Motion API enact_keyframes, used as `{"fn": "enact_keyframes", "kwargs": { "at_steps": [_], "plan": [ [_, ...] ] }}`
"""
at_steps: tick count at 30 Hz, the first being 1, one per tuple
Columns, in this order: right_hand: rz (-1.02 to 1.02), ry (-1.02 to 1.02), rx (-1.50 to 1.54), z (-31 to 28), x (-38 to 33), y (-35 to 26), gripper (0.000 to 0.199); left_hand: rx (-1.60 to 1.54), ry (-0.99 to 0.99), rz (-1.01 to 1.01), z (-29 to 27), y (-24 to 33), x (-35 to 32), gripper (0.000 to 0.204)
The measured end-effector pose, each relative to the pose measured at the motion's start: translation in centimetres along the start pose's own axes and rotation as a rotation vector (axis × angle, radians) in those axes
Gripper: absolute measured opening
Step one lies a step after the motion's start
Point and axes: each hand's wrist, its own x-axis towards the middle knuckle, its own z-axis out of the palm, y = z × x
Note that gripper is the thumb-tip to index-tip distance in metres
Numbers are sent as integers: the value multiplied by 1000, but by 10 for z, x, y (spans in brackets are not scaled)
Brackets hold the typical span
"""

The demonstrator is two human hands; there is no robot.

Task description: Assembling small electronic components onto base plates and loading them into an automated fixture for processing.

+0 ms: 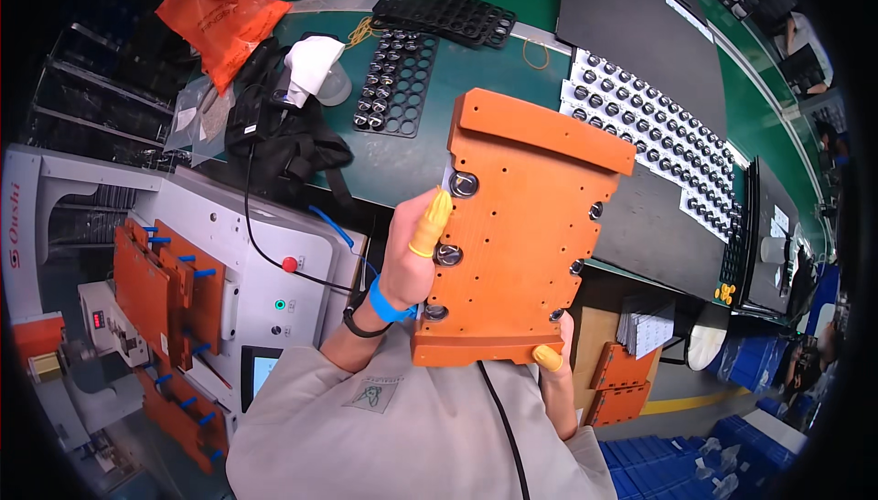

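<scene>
Hands at opposite sides, we hold an orange board in front of our chest, close to the near edge of a green table (503, 75). Our left hand (408, 249) grips the left edge of the orange board (517, 271), its thumb in a yellow finger cover (435, 217) just beside the upper of three round parts (464, 184) along that side. Our right hand (557, 374) has the lower right corner, its covered thumb laid over the end bar; its other fingers are hidden, so we cannot tell how they sit. Three more round parts line the right side. We wear a blue wristband (389, 304) on the left wrist and a grey smock (393, 427), with a black cable (508, 436) running down it.

Beyond the board, we see a black tray (421, 89) partly filled with round pieces, next to a pile of black trays (448, 15). To our left lie an orange bag (219, 15) and a white cloth (311, 66); nearer stands a pale machine (229, 226) with a red button (290, 264). To our right, white strips (640, 116) carry rows of dark round pieces on a black mat (640, 221).
</scene>
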Motion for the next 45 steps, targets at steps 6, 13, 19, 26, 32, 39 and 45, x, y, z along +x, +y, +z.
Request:
{"fn": "enact_keyframes", "kwargs": {
  "at_steps": [6, 13, 19, 26, 32, 39, 45],
  "plan": [
    [-7, 65, -90, -3, -13, 5, 77, 220, -6, 84, -12, -38, -23, 37],
    [-74, 52, -229, -35, -28, 41, 77, 170, -62, -22, -20, -51, -24, 41],
    [-98, 12, -253, -41, -37, 42, 81, 20, -91, 5, -7, -23, -19, 45],
    [113, 212, -266, 25, -18, -37, 72, -114, -137, 49, 6, 6, -7, 73],
    [72, 198, -387, 22, -18, -42, 72, -21, -92, 185, 6, 3, -7, 69],
    [49, 165, -244, 31, -14, -48, 70, -33, -78, 112, 3, -2, -2, 54],
    [-209, -79, -372, 16, 14, -43, 69, -46, -37, -139, -6, -11, -2, 26]
  ]
}}
